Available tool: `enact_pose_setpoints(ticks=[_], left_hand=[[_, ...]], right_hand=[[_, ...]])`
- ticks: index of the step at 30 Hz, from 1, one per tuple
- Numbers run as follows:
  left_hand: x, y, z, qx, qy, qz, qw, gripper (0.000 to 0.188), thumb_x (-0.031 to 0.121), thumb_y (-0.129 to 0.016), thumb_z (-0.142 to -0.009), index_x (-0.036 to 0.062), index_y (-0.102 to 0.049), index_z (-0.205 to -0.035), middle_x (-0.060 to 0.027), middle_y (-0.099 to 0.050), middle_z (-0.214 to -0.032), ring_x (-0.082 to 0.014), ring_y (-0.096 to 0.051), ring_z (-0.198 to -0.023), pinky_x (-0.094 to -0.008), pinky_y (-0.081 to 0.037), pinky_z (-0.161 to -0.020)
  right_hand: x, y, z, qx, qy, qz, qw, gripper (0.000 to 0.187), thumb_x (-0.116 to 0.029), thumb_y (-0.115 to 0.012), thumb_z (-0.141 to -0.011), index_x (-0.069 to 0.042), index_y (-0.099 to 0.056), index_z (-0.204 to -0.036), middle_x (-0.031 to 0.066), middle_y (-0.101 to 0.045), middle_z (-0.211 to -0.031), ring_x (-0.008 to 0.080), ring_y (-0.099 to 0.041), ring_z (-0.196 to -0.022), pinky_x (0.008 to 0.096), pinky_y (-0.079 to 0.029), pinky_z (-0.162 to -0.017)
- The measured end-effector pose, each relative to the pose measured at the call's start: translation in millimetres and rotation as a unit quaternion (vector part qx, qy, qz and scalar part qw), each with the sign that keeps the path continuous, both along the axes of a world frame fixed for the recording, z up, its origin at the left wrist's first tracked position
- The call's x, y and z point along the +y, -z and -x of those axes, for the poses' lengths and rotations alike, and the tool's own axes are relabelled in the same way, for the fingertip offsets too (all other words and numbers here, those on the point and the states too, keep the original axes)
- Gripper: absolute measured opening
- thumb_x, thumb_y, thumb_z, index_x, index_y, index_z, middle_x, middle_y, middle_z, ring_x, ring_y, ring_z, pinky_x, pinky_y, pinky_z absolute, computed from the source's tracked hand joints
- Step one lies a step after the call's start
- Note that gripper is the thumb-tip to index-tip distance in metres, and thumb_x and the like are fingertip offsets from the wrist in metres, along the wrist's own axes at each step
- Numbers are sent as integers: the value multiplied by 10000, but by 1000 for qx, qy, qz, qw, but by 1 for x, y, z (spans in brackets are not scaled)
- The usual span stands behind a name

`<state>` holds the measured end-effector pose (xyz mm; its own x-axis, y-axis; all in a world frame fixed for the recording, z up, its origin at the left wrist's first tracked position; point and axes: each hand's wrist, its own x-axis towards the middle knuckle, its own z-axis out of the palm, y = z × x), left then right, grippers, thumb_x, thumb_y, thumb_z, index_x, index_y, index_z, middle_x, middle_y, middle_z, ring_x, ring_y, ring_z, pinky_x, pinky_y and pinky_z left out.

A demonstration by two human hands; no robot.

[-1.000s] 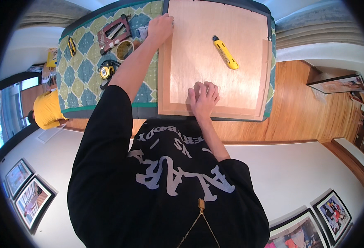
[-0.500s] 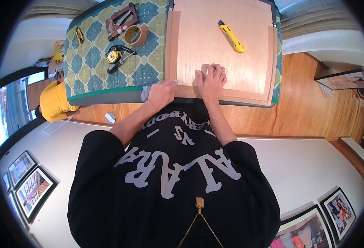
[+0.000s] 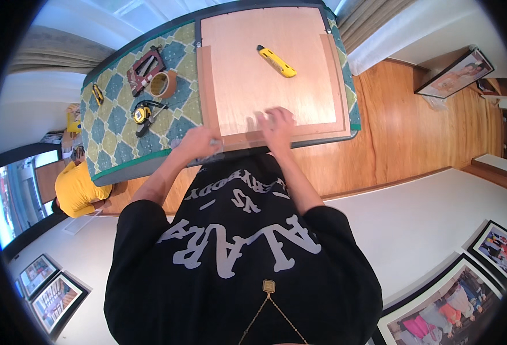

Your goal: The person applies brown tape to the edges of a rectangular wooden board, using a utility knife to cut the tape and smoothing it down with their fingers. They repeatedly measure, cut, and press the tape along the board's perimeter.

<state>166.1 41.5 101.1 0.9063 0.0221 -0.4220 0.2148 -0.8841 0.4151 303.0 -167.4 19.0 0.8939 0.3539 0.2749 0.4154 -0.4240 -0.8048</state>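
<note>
A flat wooden panel (image 3: 239, 69) with brown tape (image 3: 207, 86) along its left, right and near edges lies on the table. My left hand (image 3: 196, 144) is closed at its near left corner around a pale grey-blue thing (image 3: 176, 142) that shows at both sides of the fist; its kind I cannot make out. Over the near edge, my right hand (image 3: 277, 131) has its fingers apart and slightly blurred, with nothing held. A yellow utility knife (image 3: 277, 61) rests on the panel beyond my hands.
A quilted green-and-blue cover (image 3: 112, 138) bears a staple gun (image 3: 145, 70), a tape roll (image 3: 164, 84), a tape measure (image 3: 140, 115) and a small yellow cutter (image 3: 97, 94). A person in yellow (image 3: 81, 190) is at the left. A framed picture (image 3: 458, 72) leans at the right.
The view has turned and shifted, so the table sits further left. My left hand stays closed at the corner. The right hand's fingers have lifted and blurred near the panel's edge.
</note>
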Motion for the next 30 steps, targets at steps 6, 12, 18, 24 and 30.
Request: enact_pose_setpoints(ticks=[6,12,18,24,30], left_hand=[[53,27,-76,-198,-217,-118,949,250,253,-598,-884,110,-694,-1065,-140,-665,-1065,-357,-654,-954,-472,-536,-781],[114,75,-167,-316,-247,-205,893,245,223,-593,-897,105,-671,-1098,-125,-637,-1135,-345,-629,-1029,-459,-542,-794],[111,44,-176,-34,-19,-8,999,279,264,-640,-862,133,-725,-1094,-149,-699,-1072,-346,-664,-988,-421,-521,-896],[208,68,-312,-249,-30,-81,965,505,437,-599,-893,131,-609,-1294,-181,-670,-1183,-376,-634,-1090,-450,-476,-981],[225,82,-387,-52,-34,-134,989,863,522,-807,-634,-35,-595,-1258,-250,-632,-1238,-344,-617,-1142,-423,-492,-986]], right_hand=[[-70,3,22,224,124,-40,966,250,-203,-720,-896,38,-666,-858,45,-634,-724,93,-549,-661,259,-449,-603],[-63,12,47,350,189,-109,911,263,-231,-717,-921,5,-602,-941,33,-601,-736,76,-563,-646,227,-443,-546],[-37,23,67,335,352,-181,855,610,-180,-796,-850,17,-401,-1272,40,-559,-814,118,-549,-719,245,-462,-662],[-6,6,72,319,426,-177,828,820,-116,-807,-807,53,-312,-1438,82,-582,-927,120,-570,-803,249,-484,-744],[-5,11,58,375,483,-188,769,540,-23,-775,-798,82,-485,-1242,25,-581,-799,101,-563,-692,232,-446,-611]])
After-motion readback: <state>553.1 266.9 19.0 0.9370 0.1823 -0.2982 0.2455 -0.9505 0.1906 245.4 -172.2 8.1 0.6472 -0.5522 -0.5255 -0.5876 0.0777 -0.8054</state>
